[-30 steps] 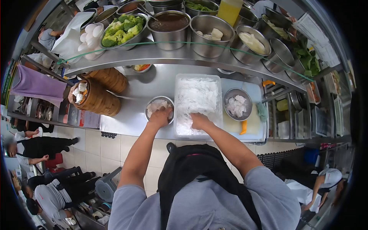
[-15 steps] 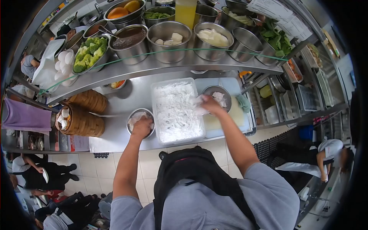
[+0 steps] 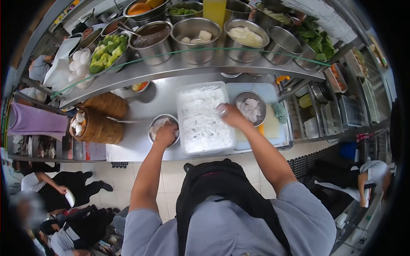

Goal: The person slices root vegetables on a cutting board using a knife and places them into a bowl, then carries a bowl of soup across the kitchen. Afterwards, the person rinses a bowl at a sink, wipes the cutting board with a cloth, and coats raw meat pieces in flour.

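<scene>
A clear plastic tub of white flour [image 3: 203, 121] sits in front of me on the steel counter. My right hand [image 3: 232, 116] is over the tub's right edge, its fingers closed around a small pale piece [image 3: 221, 110] that looks floury. Right behind that hand stands a metal bowl [image 3: 263, 106] with several pale pink, meat-like pieces [image 3: 250, 109]. My left hand [image 3: 166, 133] reaches into a smaller metal bowl [image 3: 151, 123] left of the tub, fingers curled down among whitish pieces [image 3: 159, 125]. What its fingertips grip is hidden.
A white cutting board [image 3: 273, 132] lies under the right bowl, with a green cloth [image 3: 280, 112] on it. Bamboo steamers [image 3: 100, 128] stand at the left. Overhead, a steel shelf [image 3: 179, 66] holds metal pots and broccoli [image 3: 108, 53]. Other people work behind me on both sides.
My right hand has moved left from the right bowl's rim to above the flour tub. My left hand stays in the small bowl. The whole view has shifted slightly.
</scene>
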Demonstrator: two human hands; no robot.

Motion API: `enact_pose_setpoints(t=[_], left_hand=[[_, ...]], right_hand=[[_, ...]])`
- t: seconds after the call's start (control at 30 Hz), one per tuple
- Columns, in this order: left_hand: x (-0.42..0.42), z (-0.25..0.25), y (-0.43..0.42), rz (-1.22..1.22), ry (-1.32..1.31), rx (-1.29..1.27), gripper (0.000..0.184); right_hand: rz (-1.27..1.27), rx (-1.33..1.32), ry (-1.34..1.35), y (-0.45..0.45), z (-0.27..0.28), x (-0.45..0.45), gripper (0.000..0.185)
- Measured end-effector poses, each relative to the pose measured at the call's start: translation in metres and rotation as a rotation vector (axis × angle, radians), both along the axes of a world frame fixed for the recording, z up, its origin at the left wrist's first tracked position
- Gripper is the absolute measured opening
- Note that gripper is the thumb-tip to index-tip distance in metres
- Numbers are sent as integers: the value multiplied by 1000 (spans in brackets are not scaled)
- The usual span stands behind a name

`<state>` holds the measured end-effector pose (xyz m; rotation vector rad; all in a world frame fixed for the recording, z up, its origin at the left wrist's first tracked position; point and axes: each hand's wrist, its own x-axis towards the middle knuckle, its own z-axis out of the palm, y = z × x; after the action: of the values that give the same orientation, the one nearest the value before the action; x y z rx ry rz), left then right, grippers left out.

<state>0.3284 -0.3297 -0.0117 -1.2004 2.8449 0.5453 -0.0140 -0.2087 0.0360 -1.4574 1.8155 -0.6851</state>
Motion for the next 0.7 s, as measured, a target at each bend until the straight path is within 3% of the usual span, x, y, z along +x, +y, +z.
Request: enact_pose_setpoints(t=[0.03, 0.07, 0.13, 0.17, 0.2, 0.27, 0.33, 0.43, 0.5, 0.57, 0.63, 0.7], left_hand=[[5, -16, -10, 11, 73, -12, 24], [10, -12, -16, 18, 60, -13, 24], [14, -2, -23, 110, 292, 189, 28], [24, -26, -38, 28, 275, 30, 29], [25, -21, -40, 29, 271, 31, 29], [29, 11, -38, 618, 605, 769, 27], [28, 42, -34, 671, 665, 871, 30], [15, 77, -23, 557, 843, 942, 30], [-6, 98, -3, 312, 637, 827, 35], [-30, 109, 17, 208, 404, 799, 34], [-48, 74, 25, -142, 339, 413, 30], [-61, 50, 37, -147, 276, 378, 26]], right_hand=[[93, -22, 63, -2, -25, 29, 45], [268, 60, 126, 1, -15, 58, 50], [474, 225, 186, 2, -40, 98, 56], [491, 289, 253, 6, -42, 111, 57], [509, 354, 321, 9, -44, 119, 58], [516, 313, 437, 17, -65, 113, 57], [523, 272, 557, 25, -83, 92, 57], [385, 412, 558, 24, -80, 65, 69], [297, 534, 477, 25, -43, 68, 81], [347, 509, 424, 22, -62, 81, 80], [384, 442, 358, 23, -77, 96, 82], [394, 431, 335, 21, -90, 99, 83]])
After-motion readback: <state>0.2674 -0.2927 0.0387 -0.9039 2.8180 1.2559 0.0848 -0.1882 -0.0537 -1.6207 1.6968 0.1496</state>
